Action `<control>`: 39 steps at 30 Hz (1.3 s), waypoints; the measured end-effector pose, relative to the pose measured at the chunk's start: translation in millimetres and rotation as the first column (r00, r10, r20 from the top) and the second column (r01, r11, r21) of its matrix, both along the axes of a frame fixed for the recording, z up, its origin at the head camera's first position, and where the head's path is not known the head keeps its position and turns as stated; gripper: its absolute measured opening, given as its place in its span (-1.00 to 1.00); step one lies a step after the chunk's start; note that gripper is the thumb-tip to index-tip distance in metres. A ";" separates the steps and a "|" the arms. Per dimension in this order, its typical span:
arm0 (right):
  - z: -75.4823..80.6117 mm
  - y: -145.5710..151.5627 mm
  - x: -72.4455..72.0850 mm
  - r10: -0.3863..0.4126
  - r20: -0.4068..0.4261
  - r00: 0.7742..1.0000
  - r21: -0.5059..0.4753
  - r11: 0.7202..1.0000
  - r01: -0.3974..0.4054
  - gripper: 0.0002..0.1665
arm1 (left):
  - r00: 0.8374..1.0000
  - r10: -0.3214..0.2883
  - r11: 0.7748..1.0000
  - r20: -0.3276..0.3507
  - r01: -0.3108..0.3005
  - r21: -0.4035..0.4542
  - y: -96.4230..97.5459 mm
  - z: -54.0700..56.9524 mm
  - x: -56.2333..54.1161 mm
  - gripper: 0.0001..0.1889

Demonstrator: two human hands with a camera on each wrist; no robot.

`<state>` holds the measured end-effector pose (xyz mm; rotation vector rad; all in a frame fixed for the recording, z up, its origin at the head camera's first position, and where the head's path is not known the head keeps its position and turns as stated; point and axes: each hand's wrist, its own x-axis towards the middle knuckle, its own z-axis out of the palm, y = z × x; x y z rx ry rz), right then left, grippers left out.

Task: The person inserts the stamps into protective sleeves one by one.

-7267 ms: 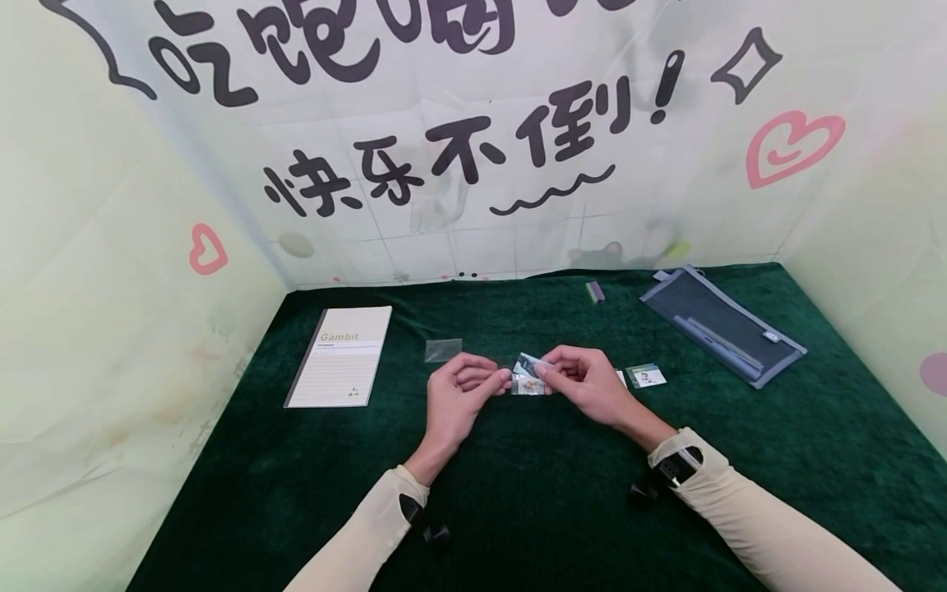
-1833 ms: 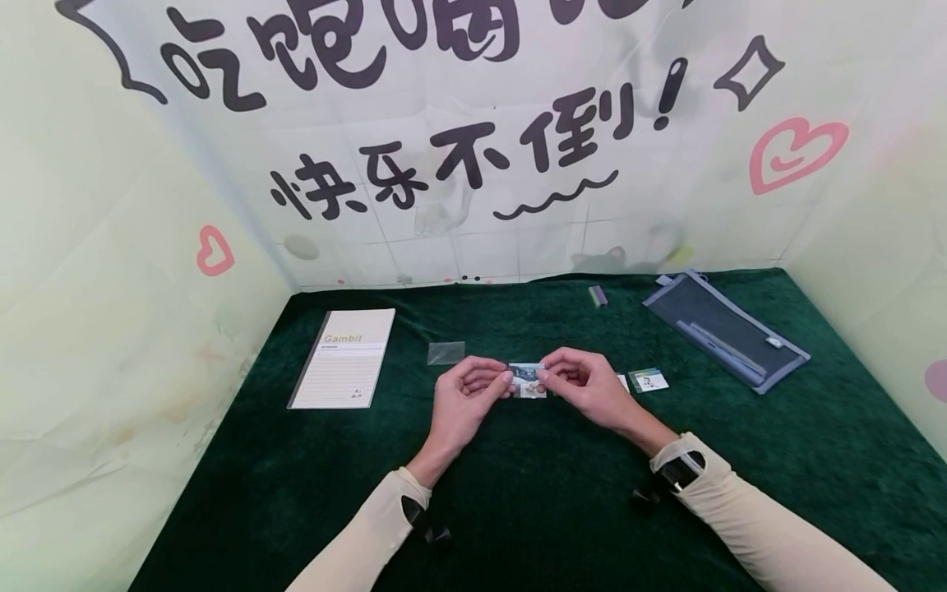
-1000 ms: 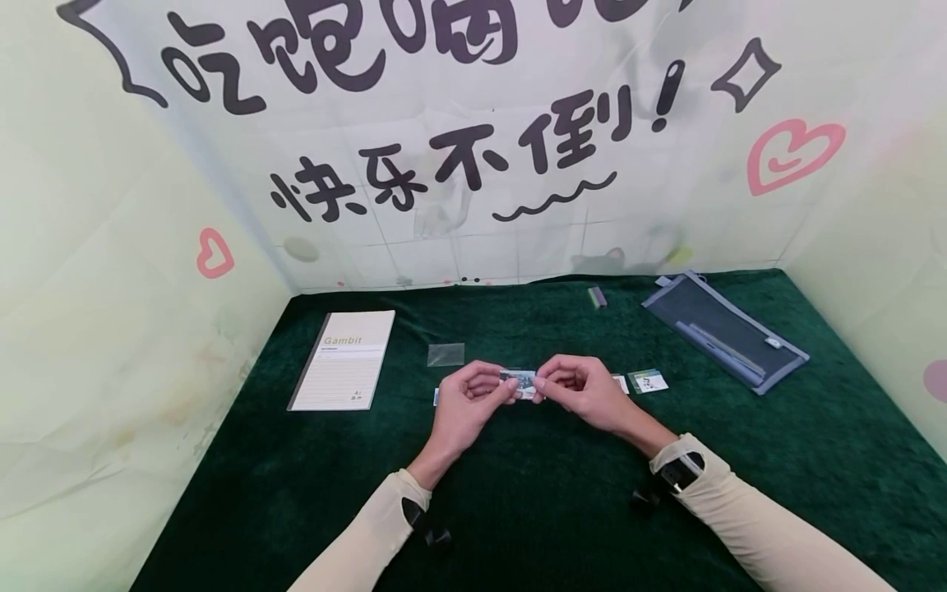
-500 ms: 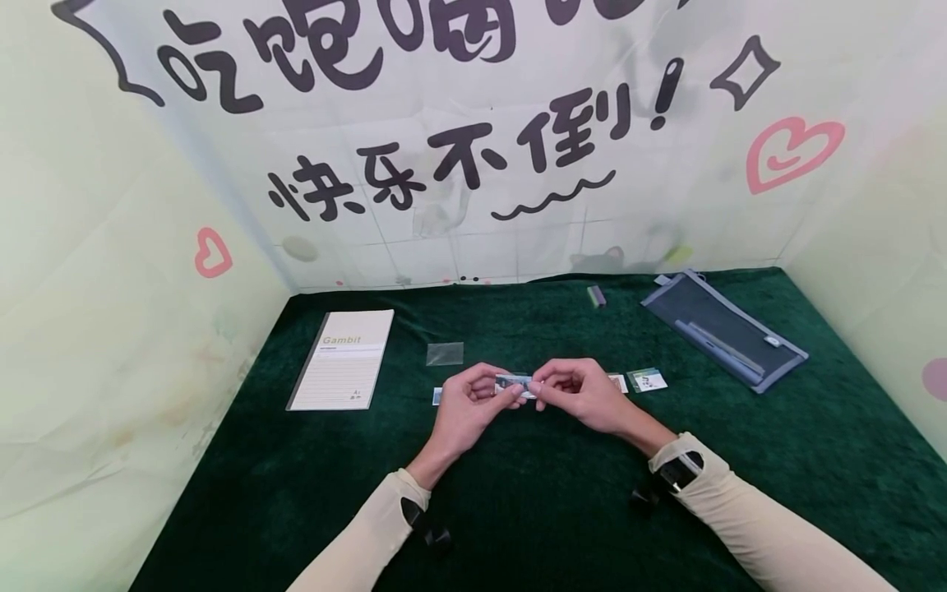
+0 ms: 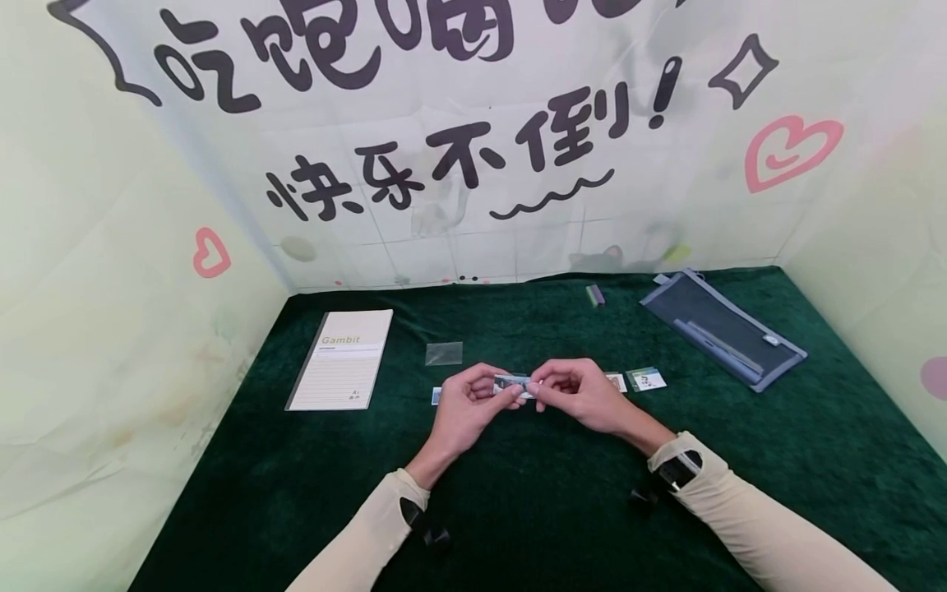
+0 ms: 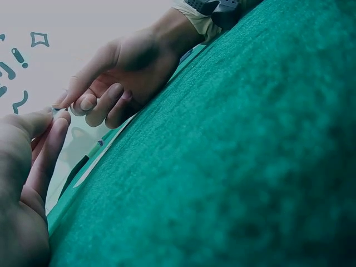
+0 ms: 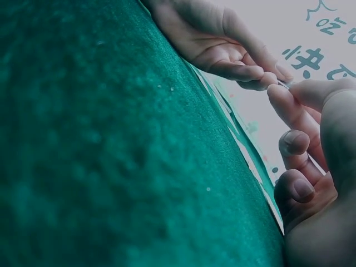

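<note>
A small card with a blue picture (image 5: 509, 383) is held between both hands in the head view, above the green cloth. My left hand (image 5: 466, 403) pinches its left side between thumb and fingers. From the other side, my right hand (image 5: 584, 395) pinches its right end. Both wrist views show the two hands' fingertips meeting at the card's thin edge; most of its face is hidden there. Whether a clear sleeve covers the card is too small to tell. A blue-edged piece (image 5: 436, 396) peeks out beside the left hand, mostly covered.
A clear plastic sleeve (image 5: 444, 353) lies behind the left hand. Right of the right hand are small picture cards (image 5: 647, 379), one partly hidden. A Gambit notebook (image 5: 340, 362) lies left, a mesh pencil pouch (image 5: 721, 329) right, and a small purple-green block (image 5: 595, 296) at the back.
Earlier the blue card stood slanted over a clear sleeve with another picture, then lay level. The hands have since come slightly lower and closer, tilting it. The last half second shows almost no movement.
</note>
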<state>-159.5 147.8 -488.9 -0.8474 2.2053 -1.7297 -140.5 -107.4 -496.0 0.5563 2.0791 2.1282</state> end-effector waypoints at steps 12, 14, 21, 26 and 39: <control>1.5 -7.8 3.3 -0.044 0.021 0.999 0.010 0.999 0.043 -0.86 | 1.000 -0.005 1.000 -0.012 0.005 -0.020 -3.0 -5.6 3.7 -0.76; 0.9 -8.8 3.3 -0.039 0.017 0.999 0.014 0.999 0.039 -0.86 | 0.999 0.002 0.999 -0.034 -0.004 -0.042 -3.3 -5.9 4.3 -0.76; 6.0 -12.8 2.7 -0.078 -0.007 0.997 0.041 0.996 0.078 -0.87 | 0.983 0.045 0.964 -0.179 -0.090 -0.250 -14.6 8.2 -0.7 -0.81; 12.2 -23.2 -4.8 -0.117 -0.032 0.993 0.121 0.985 0.120 -0.90 | 0.966 0.063 0.913 -0.252 -0.158 -0.377 -32.4 23.8 -10.7 -0.85; 17.6 -54.2 -21.0 -0.108 -0.098 0.989 0.292 0.947 0.133 -0.69 | 0.993 0.000 0.867 -0.120 -0.060 -0.495 -55.3 25.3 -27.2 -0.81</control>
